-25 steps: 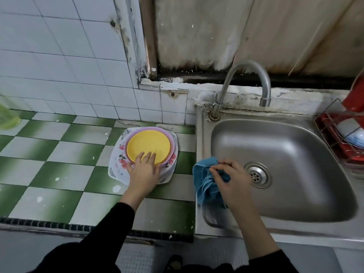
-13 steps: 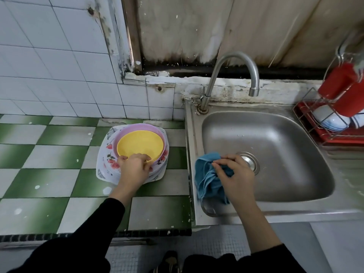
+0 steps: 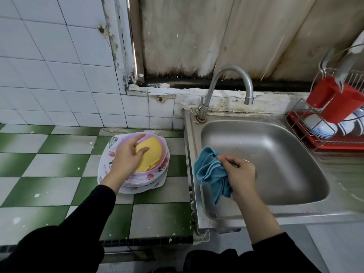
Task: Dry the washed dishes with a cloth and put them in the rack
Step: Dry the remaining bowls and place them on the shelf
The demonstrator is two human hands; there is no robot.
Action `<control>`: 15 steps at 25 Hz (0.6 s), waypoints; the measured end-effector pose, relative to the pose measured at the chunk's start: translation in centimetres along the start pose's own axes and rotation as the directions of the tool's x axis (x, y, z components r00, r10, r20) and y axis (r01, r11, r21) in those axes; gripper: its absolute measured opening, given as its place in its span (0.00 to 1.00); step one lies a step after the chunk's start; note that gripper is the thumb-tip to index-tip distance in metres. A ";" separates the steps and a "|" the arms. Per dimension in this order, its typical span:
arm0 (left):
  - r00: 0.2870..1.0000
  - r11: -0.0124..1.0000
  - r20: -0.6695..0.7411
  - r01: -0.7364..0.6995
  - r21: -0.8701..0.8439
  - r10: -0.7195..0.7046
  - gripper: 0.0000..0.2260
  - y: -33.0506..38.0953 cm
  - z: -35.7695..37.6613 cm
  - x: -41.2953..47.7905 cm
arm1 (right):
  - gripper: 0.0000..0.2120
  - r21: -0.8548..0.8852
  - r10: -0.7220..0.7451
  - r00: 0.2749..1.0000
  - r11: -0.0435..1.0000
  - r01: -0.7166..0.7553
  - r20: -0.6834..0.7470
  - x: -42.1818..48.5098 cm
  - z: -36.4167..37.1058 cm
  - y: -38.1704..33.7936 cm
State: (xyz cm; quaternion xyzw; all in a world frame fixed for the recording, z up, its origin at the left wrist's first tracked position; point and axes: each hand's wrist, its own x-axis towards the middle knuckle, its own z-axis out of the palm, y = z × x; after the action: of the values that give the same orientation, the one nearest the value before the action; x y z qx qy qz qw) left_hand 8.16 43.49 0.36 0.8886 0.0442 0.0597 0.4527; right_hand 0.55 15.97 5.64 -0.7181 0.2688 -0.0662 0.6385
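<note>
A yellow plate (image 3: 150, 154) is tilted up on its edge inside a lilac bowl (image 3: 161, 164), which sits on a stack of white flowered plates (image 3: 107, 160) on the green-and-white tiled counter. My left hand (image 3: 128, 157) grips the yellow plate, fingers curled over its upper face. My right hand (image 3: 239, 175) holds a bunched blue cloth (image 3: 209, 173) over the left edge of the steel sink (image 3: 275, 154). A wire dish rack (image 3: 299, 123) with a red tray stands at the far right and holds white-and-blue bowls (image 3: 323, 127).
A curved steel tap (image 3: 228, 83) rises behind the sink. Two red cups (image 3: 338, 103) hang on the rack's front. White wall tiles back the counter. The counter's front edge (image 3: 147, 240) runs just before my sleeves.
My left hand has gone from resting on the yellow plate's near rim to tilting the plate up out of the lilac bowl. My right hand keeps the cloth at the sink's edge.
</note>
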 end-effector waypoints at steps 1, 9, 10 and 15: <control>0.999 0.998 -0.013 0.038 -0.050 -0.039 0.17 0.0 -0.1 0.3 | 0.03 0.116 0.136 0.990 0.983 -0.139 0.033 0.0 0.1 -0.4; 0.894 0.812 -0.151 0.299 -0.501 -0.422 0.17 0.7 -0.6 2.4 | 0.19 0.194 0.396 0.740 0.798 -0.570 0.545 -0.7 1.6 -3.2; 0.884 0.792 -0.168 0.289 -0.538 -0.437 0.17 1.0 -0.7 2.4 | 0.18 0.209 0.377 0.740 0.799 -0.564 0.557 -0.9 2.1 -3.8; 0.829 0.629 -0.229 0.177 -0.757 -0.510 0.18 5.0 -2.2 1.5 | 0.10 0.464 0.127 0.885 0.813 -0.351 0.447 -0.5 3.9 -7.7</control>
State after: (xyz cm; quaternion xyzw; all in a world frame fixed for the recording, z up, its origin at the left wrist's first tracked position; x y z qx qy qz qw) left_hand 9.49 42.53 5.79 0.5830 0.2885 0.1731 0.7396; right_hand 4.14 19.95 12.40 -0.4701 0.1950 0.0912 0.8559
